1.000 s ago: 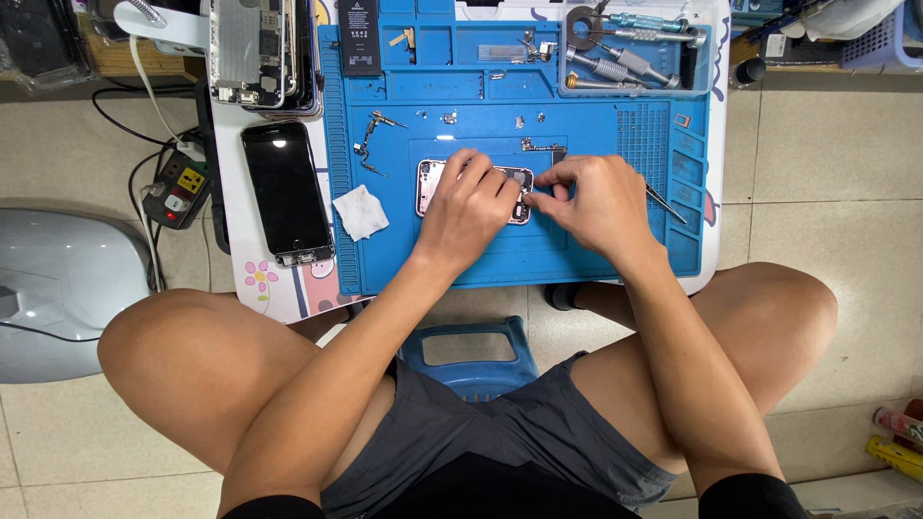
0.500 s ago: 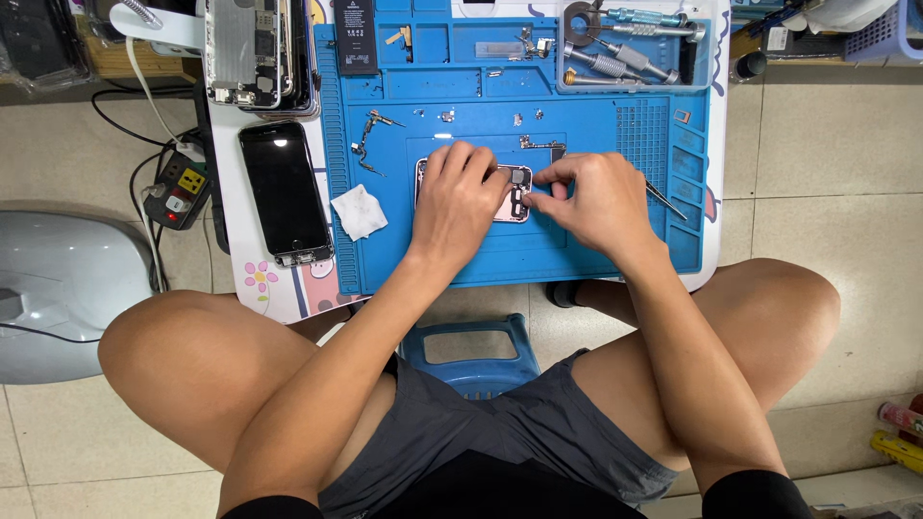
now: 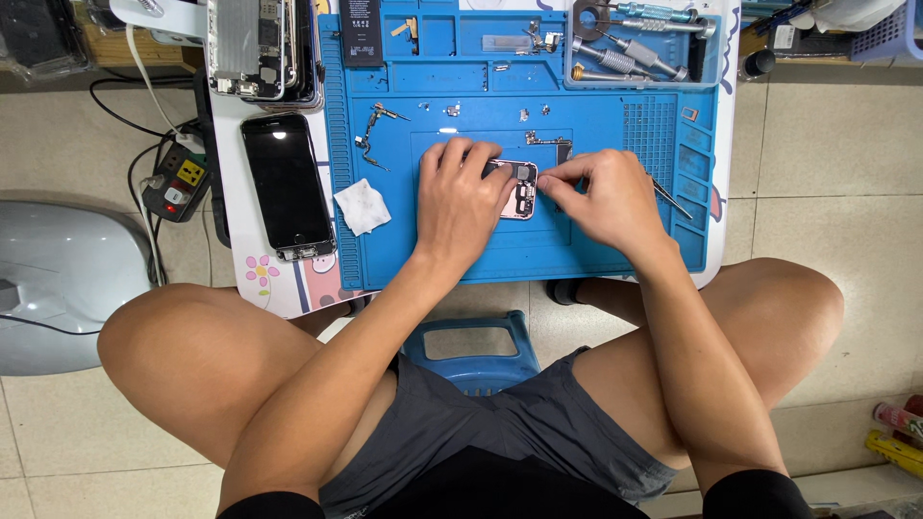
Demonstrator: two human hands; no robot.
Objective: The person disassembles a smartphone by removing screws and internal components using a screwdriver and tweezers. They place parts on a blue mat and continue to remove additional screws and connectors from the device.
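The opened phone [image 3: 519, 187] is kept flat on the blue mat [image 3: 385, 250] by the left hand [image 3: 461, 197], spread wide over it as before. The right hand [image 3: 601, 197] has been slid a little left, so its pinched fingertips are now at the phone's top edge. What is pinched cannot be told. Most of the phone is hidden. A tool [image 3: 670, 199] pokes out behind the right hand.
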